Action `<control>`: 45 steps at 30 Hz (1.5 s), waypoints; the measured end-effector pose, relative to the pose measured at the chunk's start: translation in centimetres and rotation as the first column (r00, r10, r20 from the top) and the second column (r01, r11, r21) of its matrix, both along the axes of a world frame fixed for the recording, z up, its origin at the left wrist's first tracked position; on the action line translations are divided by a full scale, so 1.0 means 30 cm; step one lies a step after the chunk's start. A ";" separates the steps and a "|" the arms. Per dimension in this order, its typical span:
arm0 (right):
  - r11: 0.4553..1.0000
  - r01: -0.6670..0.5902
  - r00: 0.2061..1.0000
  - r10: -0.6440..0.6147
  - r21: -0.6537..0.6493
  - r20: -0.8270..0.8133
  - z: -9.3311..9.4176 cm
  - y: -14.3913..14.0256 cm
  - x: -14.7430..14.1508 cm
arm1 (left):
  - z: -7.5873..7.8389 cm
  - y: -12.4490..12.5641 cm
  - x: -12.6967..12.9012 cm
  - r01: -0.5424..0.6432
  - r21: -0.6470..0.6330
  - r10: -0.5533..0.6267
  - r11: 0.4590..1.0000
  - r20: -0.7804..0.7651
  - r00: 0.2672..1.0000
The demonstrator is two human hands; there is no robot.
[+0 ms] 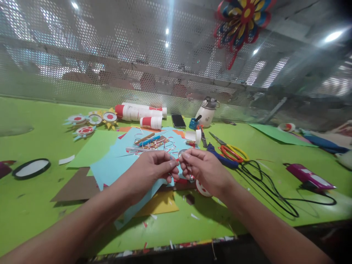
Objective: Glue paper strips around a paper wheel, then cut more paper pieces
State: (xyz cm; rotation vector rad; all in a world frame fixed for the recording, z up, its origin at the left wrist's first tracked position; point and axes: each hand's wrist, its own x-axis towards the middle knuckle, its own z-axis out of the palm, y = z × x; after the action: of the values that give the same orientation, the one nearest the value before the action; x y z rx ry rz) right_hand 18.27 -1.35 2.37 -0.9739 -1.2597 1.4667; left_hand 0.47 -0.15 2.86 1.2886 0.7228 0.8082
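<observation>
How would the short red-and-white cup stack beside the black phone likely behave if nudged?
The cup stack would probably roll, lying on its rounded side. It looks papery, so it is likely light, and a firm grip might dent it.

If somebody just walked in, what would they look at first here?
Probably the big flower decoration at the top, right of centre, coloured red, yellow and blue. Next, the left hand and right hand, fingertips close together above the light-blue paper. Then maybe the yellow-pointed sun ornament towards the back left of the bright green table.
</observation>
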 end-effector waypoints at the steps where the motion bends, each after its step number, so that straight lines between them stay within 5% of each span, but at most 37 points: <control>1: 1.000 0.013 1.000 -0.013 0.005 0.006 0.001 -0.001 0.001 | -0.002 0.001 0.000 -0.011 -0.006 0.012 1.000 0.002 1.000; 8: 0.989 0.051 0.987 -0.071 0.137 0.146 0.006 -0.011 0.010 | -0.011 0.010 0.001 -0.051 -0.010 0.051 0.999 0.004 0.999; 13: 0.954 0.098 0.916 -0.197 0.282 0.350 0.059 -0.024 0.105 | -0.010 0.011 -0.009 -0.070 0.042 0.071 0.997 -0.017 0.997; 21: 0.920 0.079 0.495 -0.371 0.385 0.786 0.025 -0.157 0.322 | -0.016 0.025 -0.012 -0.077 0.092 0.086 0.993 -0.094 0.992; 29: 0.847 -0.315 0.160 -0.398 0.429 0.903 -0.037 -0.212 0.260 | -0.029 0.042 -0.002 -0.162 0.108 0.171 0.981 -0.086 0.981; 33: 0.853 -0.291 0.132 -0.412 0.433 0.901 -0.062 -0.194 0.231 | -0.035 0.054 -0.010 -0.169 0.108 0.179 0.980 -0.086 0.980; 41: 0.758 -0.307 0.295 -0.499 0.575 0.815 -0.046 -0.201 0.135 | -0.021 0.041 -0.007 -0.149 0.146 0.158 0.978 -0.054 0.986; 45: 0.746 -0.304 0.274 -0.528 0.593 0.804 -0.028 -0.151 0.053 | -0.013 0.042 -0.008 -0.181 0.163 0.190 0.970 -0.039 0.981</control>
State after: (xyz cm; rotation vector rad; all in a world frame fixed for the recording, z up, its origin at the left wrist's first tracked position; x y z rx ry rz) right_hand 19.87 -5.89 1.52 -1.4412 -2.2929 -0.0638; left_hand 0.23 1.12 2.47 1.4038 0.8455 1.0021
